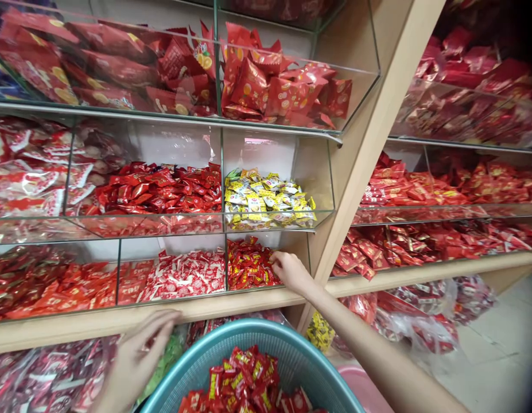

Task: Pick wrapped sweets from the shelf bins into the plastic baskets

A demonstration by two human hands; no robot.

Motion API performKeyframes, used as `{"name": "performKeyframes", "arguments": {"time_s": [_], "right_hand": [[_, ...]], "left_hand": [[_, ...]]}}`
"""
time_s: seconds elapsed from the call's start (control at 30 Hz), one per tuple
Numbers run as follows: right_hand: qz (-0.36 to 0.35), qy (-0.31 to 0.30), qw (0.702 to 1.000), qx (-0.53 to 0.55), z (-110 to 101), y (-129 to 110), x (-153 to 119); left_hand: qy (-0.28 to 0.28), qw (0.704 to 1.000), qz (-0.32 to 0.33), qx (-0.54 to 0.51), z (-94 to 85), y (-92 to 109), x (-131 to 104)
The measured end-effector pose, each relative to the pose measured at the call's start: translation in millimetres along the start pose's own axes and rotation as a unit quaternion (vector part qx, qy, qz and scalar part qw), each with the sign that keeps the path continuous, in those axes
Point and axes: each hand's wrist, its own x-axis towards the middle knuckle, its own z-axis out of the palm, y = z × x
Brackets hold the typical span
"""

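Note:
My right hand reaches into the lower right compartment, over small red-and-yellow wrapped candies. Its fingers are curled together at the pile's right side; whatever they hold, if anything, is hidden. My left hand is at the front edge of the wooden shelf, thumb and fingers apart, with nothing visible in it. Between my arms, below the shelf, sits a teal plastic basket. Inside it lies a heap of red wrapped candies with yellow print, like those in the compartment.
Clear dividers and front panels split the shelves. Yellow-and-white candies fill the bin above my right hand, and pink-and-white ones the bin beside it. A wooden upright stands to the right. Bagged stock and a pink tub are lower down.

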Motion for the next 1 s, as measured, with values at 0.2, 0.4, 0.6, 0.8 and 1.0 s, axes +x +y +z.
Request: {"name": "performKeyframes", "arguments": {"time_s": [0.2, 0.4, 0.6, 0.8, 1.0], "right_hand": [[0.073, -0.024, 0.997, -0.008, 24.1, 15.2, 27.6], [0.058, -0.011, 0.994, 0.091, 33.0, 27.4, 29.2], [0.049, -0.024, 0.955, 0.293, 27.6, 30.0, 24.8], [0.005, -0.034, 0.884, 0.467, 9.6, 36.8, 13.7], [0.018, -0.09, 0.742, 0.664, 4.6, 23.1, -17.3]], "left_hand": [[-0.196, 0.977, 0.061, 0.05, 60.6, 26.0, 9.4], [-0.248, 0.963, 0.07, 0.083, 79.3, 31.4, 12.4], [-0.287, 0.948, 0.085, 0.107, 92.3, 39.7, 17.2], [-0.259, 0.955, 0.055, 0.135, 109.6, 41.7, 17.3], [-0.248, 0.956, 0.07, 0.143, 112.5, 43.7, 17.0]]}}
